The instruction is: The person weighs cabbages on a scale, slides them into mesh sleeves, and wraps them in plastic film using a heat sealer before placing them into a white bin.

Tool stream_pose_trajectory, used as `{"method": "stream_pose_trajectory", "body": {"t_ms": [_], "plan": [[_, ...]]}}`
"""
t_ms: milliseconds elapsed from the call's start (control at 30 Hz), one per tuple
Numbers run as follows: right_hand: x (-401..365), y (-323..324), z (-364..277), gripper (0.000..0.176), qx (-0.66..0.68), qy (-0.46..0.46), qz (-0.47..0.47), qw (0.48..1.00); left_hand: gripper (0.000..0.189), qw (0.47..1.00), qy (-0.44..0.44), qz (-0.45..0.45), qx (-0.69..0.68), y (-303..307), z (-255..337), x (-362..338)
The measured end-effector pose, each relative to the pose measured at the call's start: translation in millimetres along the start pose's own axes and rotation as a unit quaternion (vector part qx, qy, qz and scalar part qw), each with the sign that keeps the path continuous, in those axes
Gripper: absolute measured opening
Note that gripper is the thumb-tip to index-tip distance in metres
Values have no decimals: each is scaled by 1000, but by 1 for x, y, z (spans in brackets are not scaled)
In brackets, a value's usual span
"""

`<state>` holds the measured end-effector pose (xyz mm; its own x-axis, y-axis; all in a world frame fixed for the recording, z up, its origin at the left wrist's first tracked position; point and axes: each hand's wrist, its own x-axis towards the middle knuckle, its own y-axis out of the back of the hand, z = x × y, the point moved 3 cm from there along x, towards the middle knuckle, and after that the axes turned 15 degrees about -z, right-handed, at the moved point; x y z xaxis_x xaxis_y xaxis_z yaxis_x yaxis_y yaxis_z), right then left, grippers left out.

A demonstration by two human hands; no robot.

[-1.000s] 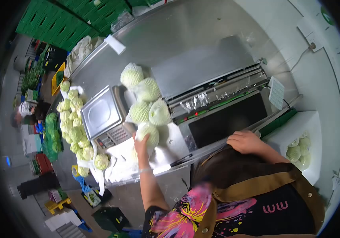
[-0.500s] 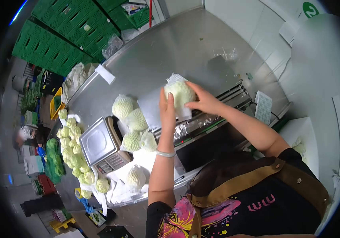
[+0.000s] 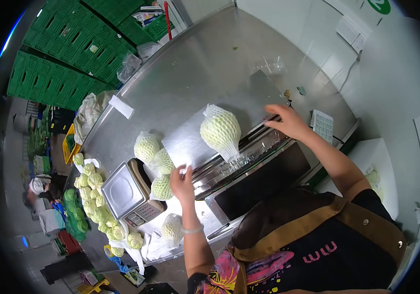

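A pale green cabbage [image 3: 220,131] in a white foam net rests on the metal plate of the wrapping machine [image 3: 249,156], between my two hands and touched by neither. My left hand [image 3: 182,185], thumb and fingers apart, is at the machine's left end, close to the netted cabbages [image 3: 161,188] beside it. A small pale patch shows between its fingertips, too small to name. Over the machine's right end, my right hand [image 3: 288,122] has its fingers spread with nothing in them. Clear film [image 3: 234,164] lies crinkled along the machine's rollers.
A digital scale [image 3: 126,191] stands left of the machine, with several bare cabbages [image 3: 91,196] past it. One netted cabbage [image 3: 172,229] sits at the near edge. Green crates [image 3: 73,44] are stacked behind the steel table [image 3: 195,63]. A white keypad [image 3: 322,126] is at right.
Both hands have let go of the netted cabbage, which stays on the plate. My left hand has moved left and nearer to me; my right hand has moved right. The view has shifted slightly.
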<state>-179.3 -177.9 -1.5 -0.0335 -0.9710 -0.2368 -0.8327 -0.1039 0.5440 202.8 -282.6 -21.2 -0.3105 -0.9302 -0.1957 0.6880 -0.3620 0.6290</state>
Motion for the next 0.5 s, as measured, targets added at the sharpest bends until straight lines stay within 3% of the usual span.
{"method": "stream_pose_trajectory", "body": {"t_ms": [67, 100, 200, 233, 300, 367, 400, 433, 500], "plan": [[-22, 3, 21, 41, -110, -50, 41, 992, 23, 995, 52, 56, 72, 5, -26, -30], [-27, -7, 23, 36, -171, -62, 58, 982, 26, 984, 12, 67, 163, -4, -29, -40], [-29, -45, 27, 33, -303, -68, 102, 945, 23, 979, -17, 36, 200, -44, -25, -42], [-22, -55, 30, 32, -242, -57, 100, 964, 20, 972, -44, 74, 220, -53, -14, -42], [-9, -63, 43, 28, -194, 42, 88, 976, 20, 987, -84, 55, 125, -56, -27, -33], [-20, -40, 36, 24, -73, -7, -29, 997, 21, 994, 6, -98, 39, -34, -39, -38], [-29, -28, 36, 22, 65, 8, -121, 990, 24, 972, 57, -225, -27, -15, -31, -45], [-42, -12, 25, 24, 127, 6, -190, 974, 24, 952, 30, -282, -115, 6, -23, -50], [-54, 12, 6, 22, 312, 14, -231, 921, 17, 902, 14, -320, -290, 45, 13, -56]]}}
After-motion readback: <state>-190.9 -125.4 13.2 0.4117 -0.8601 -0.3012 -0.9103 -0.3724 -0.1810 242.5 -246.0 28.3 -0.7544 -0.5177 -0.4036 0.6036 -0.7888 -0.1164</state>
